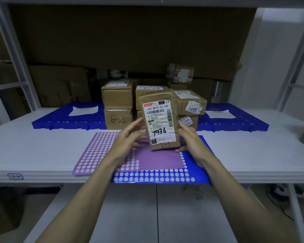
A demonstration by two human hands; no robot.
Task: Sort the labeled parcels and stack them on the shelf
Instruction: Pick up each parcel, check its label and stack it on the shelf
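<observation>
Forearms reach in from the lower edge over the white shelf board point(253, 155). Nearest lie a blue sheet of white round stickers point(153, 178) and, overlapping it, a purple sheet of white round stickers point(98, 151). Above these, the right hand point(193, 142) clasps the right edge of an upright brown paper-wrapped parcel marked 7936 point(159, 120), thumb under its lower corner. The left hand point(128, 137) hovers just left of it, fingers loosely spread; contact cannot be told. Behind stand stacked brown cardboard boxes point(118, 104) on a blue perforated plastic pallet point(68, 118).
</observation>
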